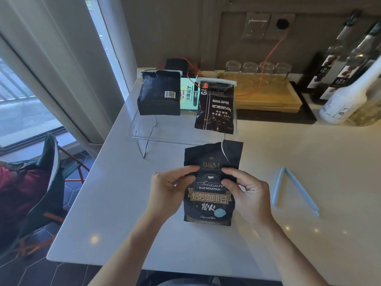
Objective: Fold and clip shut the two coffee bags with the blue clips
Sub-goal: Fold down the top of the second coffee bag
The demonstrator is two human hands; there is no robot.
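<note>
Coffee bag [210,190] upright, top torn open | both hands pinch it: left [171,190], right [247,193] | blue clip [294,190] open alongside

Matt black foil bag [210,195], glossy counter [123,203]

Both forearms are reaching forward, converging toward centre. Left hand [171,189] is pinching, thumb and forefinger pressed together, remaining fingers curled under. Right hand [248,193] is mirroring it, fingertips pointing inward, knuckles facing up.

black gold-lettered coffee bag [210,193], pale-blue clip [296,190]
</note>
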